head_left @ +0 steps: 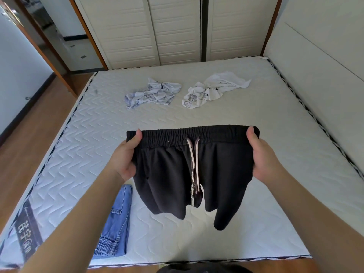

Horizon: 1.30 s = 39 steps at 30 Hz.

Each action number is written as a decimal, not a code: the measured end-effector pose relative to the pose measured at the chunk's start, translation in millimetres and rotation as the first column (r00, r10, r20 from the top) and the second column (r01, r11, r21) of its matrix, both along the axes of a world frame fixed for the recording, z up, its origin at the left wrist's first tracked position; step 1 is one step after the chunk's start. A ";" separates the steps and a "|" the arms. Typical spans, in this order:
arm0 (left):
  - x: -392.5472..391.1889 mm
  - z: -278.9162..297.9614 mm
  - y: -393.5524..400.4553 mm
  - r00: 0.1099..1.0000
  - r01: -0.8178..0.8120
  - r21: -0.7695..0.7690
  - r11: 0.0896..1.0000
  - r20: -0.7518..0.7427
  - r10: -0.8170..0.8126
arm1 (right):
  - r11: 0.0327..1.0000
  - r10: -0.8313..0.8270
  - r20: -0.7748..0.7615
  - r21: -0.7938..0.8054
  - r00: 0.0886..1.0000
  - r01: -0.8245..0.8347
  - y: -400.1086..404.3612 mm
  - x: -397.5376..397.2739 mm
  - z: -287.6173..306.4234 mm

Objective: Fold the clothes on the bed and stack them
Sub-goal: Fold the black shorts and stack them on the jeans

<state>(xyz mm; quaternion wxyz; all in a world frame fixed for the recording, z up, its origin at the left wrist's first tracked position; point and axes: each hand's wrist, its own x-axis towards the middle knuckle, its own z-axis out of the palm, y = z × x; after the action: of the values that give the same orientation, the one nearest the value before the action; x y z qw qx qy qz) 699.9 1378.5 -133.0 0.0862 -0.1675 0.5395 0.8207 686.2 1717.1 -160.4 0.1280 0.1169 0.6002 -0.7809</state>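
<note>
Black shorts with an elastic waistband and a white drawstring hang in the air above the bed. My left hand grips the left end of the waistband, thumb on the front. My right hand grips the right end the same way. The legs dangle over the mattress. Folded blue jeans lie on the mattress at the near left, partly hidden by my left forearm. Farther back lie a crumpled pale blue garment and a crumpled white garment.
The quilted mattress fills most of the view. White wardrobe doors stand behind the far edge, and a pale wall runs along the right side. Wooden floor lies to the left, with a doorway beyond.
</note>
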 end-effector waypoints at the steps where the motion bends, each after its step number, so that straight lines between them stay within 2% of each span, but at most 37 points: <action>1: 1.3 -0.8 5.9 0.998 -0.031 0.027 0.999 0.056 0.030 | 0.999 -0.041 0.037 0.000 0.998 0.041 -4.5 0.8 0.6; 6: 13.7 -2.5 41.6 0.951 -0.218 0.145 0.965 0.254 0.177 | 0.977 -0.202 0.254 -0.010 0.946 0.212 -26.7 6.0 -3.8; 8: 19.6 -3.4 60.3 0.930 -0.298 0.171 0.939 0.276 0.245 | 0.972 -0.216 0.297 -0.021 0.930 0.233 -39.8 10.7 -4.8; 11: 26.2 -6.7 85.4 0.920 -0.345 0.122 0.931 0.241 0.309 | 0.980 -0.184 0.300 -0.020 0.936 0.199 -60.9 21.4 -0.7; 13: 29.3 -8.8 96.3 0.919 -0.361 0.017 0.933 0.177 0.352 | 0.993 -0.116 0.236 0.011 0.965 0.117 -74.7 31.4 4.7; 16: 33.6 -8.7 104.9 0.923 -0.369 -0.150 0.917 0.052 0.380 | 0.992 -0.020 0.057 0.127 0.998 0.012 -91.9 47.5 13.6; 19: 39.5 -8.3 108.1 0.941 -0.337 -0.345 0.876 -0.117 0.317 | 0.941 0.069 -0.117 0.339 0.991 -0.025 -101.4 58.8 20.1; 21: 43.8 -8.7 110.9 0.952 -0.303 -0.470 0.829 -0.194 0.238 | 0.923 0.175 -0.185 0.372 0.967 -0.096 -104.7 61.9 19.5; 23: 45.4 -9.2 113.8 0.965 -0.242 -0.521 0.818 -0.221 0.145 | 0.926 0.308 -0.184 0.282 0.933 -0.251 -108.1 64.3 16.7; 25: 45.6 -10.4 114.8 0.971 -0.170 -0.514 0.841 -0.232 0.054 | 0.924 0.382 -0.146 0.079 0.913 -0.374 -109.5 65.0 14.7; 27: 45.3 -12.5 112.5 0.970 -0.121 -0.498 0.859 -0.244 -0.005 | 0.898 0.414 -0.159 -0.090 0.896 -0.430 -105.4 62.9 13.1; 31: 45.3 -12.9 99.6 0.945 -0.040 -0.520 0.853 -0.297 -0.137 | 0.874 0.416 -0.181 -0.193 0.891 -0.447 -97.5 59.2 17.8; 35: 37.6 -12.4 90.6 0.866 0.048 -0.622 0.781 -0.364 -0.344 | 0.794 0.463 -0.263 -0.302 0.846 -0.528 -93.2 51.1 28.2; 37: 34.1 -12.0 87.8 0.874 0.010 -0.661 0.750 -0.359 -0.327 | 0.768 0.479 -0.269 -0.332 0.836 -0.547 -88.5 45.0 31.0; 39: 33.0 -13.6 81.6 0.890 -0.041 -0.644 0.764 -0.371 -0.265 | 0.765 0.481 -0.230 -0.362 0.846 -0.533 -80.7 38.8 31.0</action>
<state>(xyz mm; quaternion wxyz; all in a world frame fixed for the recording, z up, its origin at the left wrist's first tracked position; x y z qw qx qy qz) 732.9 1460.1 -146.6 -0.0497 0.0372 0.7990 0.5982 725.1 1636.5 -129.4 0.3188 -0.1282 0.4375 -0.8310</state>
